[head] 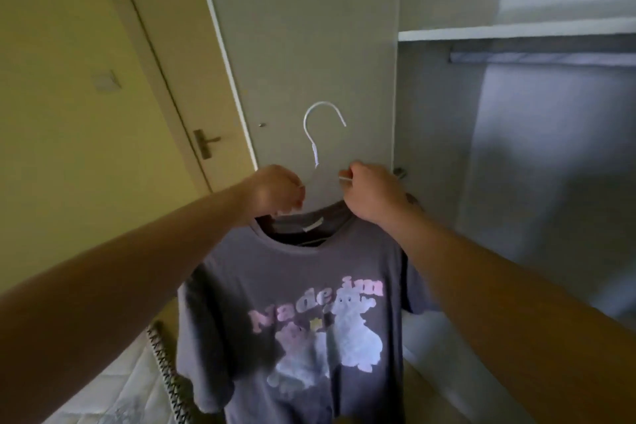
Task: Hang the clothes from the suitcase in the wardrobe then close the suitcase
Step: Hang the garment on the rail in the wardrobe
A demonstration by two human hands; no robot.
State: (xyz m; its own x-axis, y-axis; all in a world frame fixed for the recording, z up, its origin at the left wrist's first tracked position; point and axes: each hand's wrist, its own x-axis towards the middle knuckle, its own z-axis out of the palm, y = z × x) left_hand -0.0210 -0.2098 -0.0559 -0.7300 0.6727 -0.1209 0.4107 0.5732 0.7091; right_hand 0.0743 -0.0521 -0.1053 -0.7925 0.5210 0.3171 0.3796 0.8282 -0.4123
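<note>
A grey T-shirt (303,313) with pink lettering and white figures hangs on a white wire hanger (318,124), held up in front of the wardrobe door. My left hand (275,191) grips the hanger's left arm at the collar. My right hand (371,194) grips the right arm of the hanger and the shirt's shoulder. The hook points up, free of any rail. The wardrobe rail (540,57) runs at the upper right inside the open wardrobe. The suitcase is out of view.
The grey wardrobe door (309,27) stands open just behind the hanger. A white shelf (516,33) sits above the rail. A yellow room door with a handle (204,143) is on the left. A patterned strap (165,372) lies at lower left.
</note>
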